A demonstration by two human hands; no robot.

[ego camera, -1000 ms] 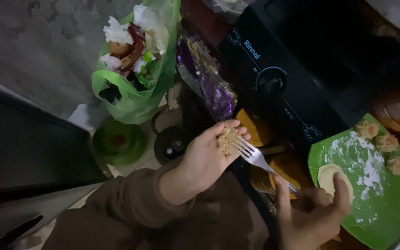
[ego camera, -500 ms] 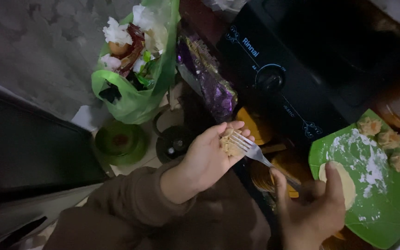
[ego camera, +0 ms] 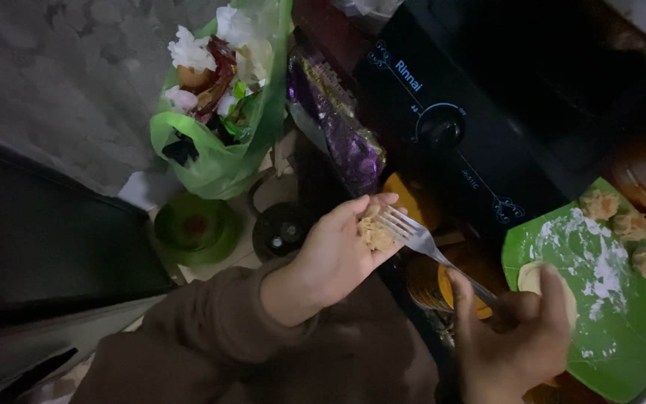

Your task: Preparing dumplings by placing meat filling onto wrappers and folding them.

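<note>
My left hand [ego camera: 338,251] lies open, cupping filling [ego camera: 374,235]. My right hand [ego camera: 514,340] grips a fork [ego camera: 420,241] touching it. Green plate [ego camera: 622,337] at three o'clock, rubbish bag [ego camera: 222,161] at eleven.

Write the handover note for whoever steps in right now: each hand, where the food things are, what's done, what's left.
Left hand: open, palm up, a small lump of filling on it.
Right hand: grips a fork, tines at the filling.
Green plate: floured, one flat dough round beside the right hand's fingers, three shaped pieces at the far edge.
Done: three pieces shaped.
Left: the dough round is unfilled; the filling is not yet on it.
</note>
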